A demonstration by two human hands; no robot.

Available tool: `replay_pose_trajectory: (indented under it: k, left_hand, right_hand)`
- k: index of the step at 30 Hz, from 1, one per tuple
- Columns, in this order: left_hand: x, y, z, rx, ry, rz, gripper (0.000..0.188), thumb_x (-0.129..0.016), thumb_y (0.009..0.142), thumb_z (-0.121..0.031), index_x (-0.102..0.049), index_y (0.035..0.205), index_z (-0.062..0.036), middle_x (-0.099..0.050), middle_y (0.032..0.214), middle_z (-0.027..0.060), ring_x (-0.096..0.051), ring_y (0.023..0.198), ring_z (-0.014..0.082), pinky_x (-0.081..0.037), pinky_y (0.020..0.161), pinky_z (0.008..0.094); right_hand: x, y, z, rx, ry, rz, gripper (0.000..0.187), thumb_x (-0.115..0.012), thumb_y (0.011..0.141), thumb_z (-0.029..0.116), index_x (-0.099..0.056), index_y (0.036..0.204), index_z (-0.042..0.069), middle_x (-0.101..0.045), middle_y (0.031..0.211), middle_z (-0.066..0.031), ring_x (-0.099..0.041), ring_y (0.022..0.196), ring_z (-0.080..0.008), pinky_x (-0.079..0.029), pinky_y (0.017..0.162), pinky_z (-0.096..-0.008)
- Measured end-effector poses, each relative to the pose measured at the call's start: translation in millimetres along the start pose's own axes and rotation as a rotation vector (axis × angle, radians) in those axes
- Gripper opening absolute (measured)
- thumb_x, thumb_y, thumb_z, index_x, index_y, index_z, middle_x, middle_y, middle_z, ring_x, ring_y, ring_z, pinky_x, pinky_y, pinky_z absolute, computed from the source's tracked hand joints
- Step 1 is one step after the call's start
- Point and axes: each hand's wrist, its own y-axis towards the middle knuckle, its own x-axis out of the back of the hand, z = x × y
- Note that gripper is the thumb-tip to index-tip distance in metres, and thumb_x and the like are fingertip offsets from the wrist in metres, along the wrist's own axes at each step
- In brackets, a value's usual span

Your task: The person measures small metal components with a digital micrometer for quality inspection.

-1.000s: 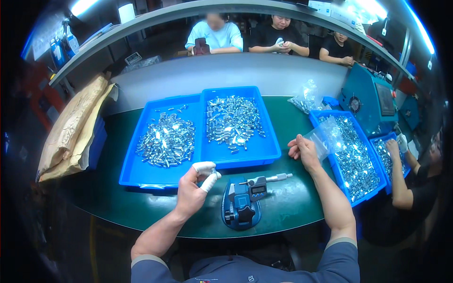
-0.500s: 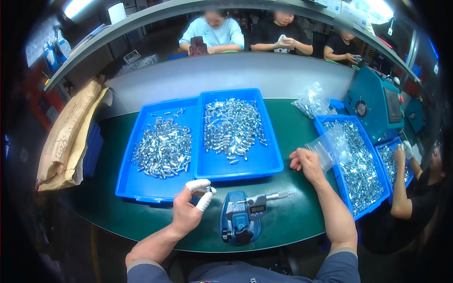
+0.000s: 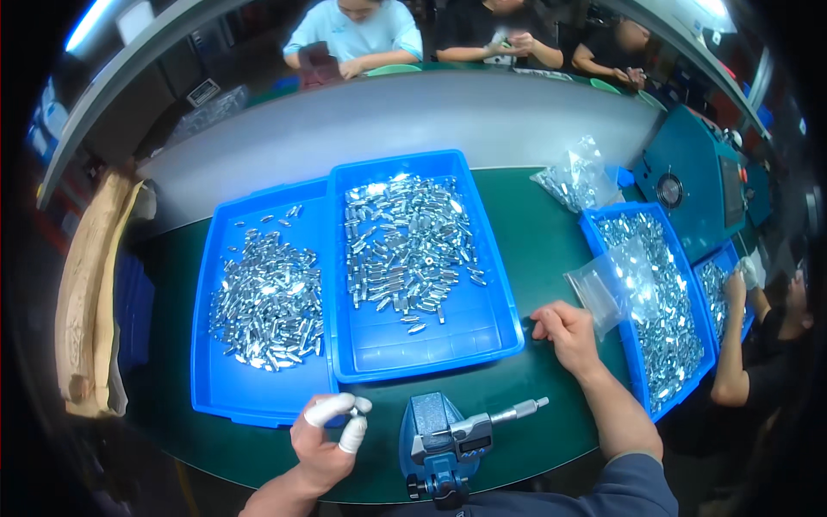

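The left hand (image 3: 320,445), in white finger cots (image 3: 327,409), pinches a small metal part (image 3: 356,412), left of the digital micrometer (image 3: 474,441) and near its frame. The micrometer's thimble (image 3: 520,409) points right and slightly far; beyond it lies the right hand (image 3: 572,338), loosely curled; whether it holds anything cannot be told.

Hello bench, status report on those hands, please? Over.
Left hand: pinching small metal part. Right hand: loosely curled, nothing visible in it. Blue-based micrometer stands between them.
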Motion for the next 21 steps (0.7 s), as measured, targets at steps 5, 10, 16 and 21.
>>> replay_pose_trajectory:
  k: [5, 10, 16, 21]
  left_hand:
    - [2, -3, -5, -0.049, -0.060, 0.028, 0.031, -0.072, 0.092, -0.014, -0.055, 0.115, -0.0007, -0.069, 0.091, 0.0161, -0.065, 0.080, 0.0205, -0.051, 0.073, 0.0289]
    - [1, -3, 3, 0.026, -0.144, -0.009, 0.033, -0.070, 0.090, 0.001, -0.055, 0.119, 0.0003, -0.071, 0.097, 0.0175, -0.068, 0.085, 0.0216, -0.055, 0.078, 0.0317]
    - [1, -14, 5, 0.054, -0.217, 0.105, 0.036, -0.065, 0.090, 0.008, -0.054, 0.124, 0.0048, -0.068, 0.106, 0.0216, -0.069, 0.093, 0.0268, -0.056, 0.086, 0.0364]
    - [-4, -16, 10, 0.084, -0.176, 0.130, 0.030, -0.064, 0.094, -0.006, -0.051, 0.119, 0.0009, -0.066, 0.098, 0.0173, -0.064, 0.087, 0.0223, -0.052, 0.082, 0.0335]
  right_hand:
    - [1, 2, -2, 0.007, -0.027, -0.020, 0.025, -0.057, 0.101, 0.018, -0.071, 0.093, -0.001, -0.069, 0.073, -0.0054, -0.061, 0.064, -0.0092, -0.046, 0.058, -0.0233]
    - [4, 3, 0, 0.050, -0.070, 0.042, 0.024, -0.058, 0.100, 0.016, -0.071, 0.094, -0.003, -0.070, 0.074, -0.0065, -0.063, 0.066, -0.0112, -0.049, 0.061, -0.0250]
    - [12, 3, 0, 0.012, -0.091, 0.037, 0.022, -0.057, 0.099, 0.013, -0.071, 0.095, -0.004, -0.070, 0.074, -0.0063, -0.065, 0.068, -0.0119, -0.051, 0.062, -0.0266]
    - [8, 9, -13, -0.059, -0.030, 0.032, 0.026, -0.055, 0.101, 0.021, -0.072, 0.095, 0.002, -0.069, 0.074, -0.0032, -0.061, 0.065, -0.0084, -0.045, 0.056, -0.0221]
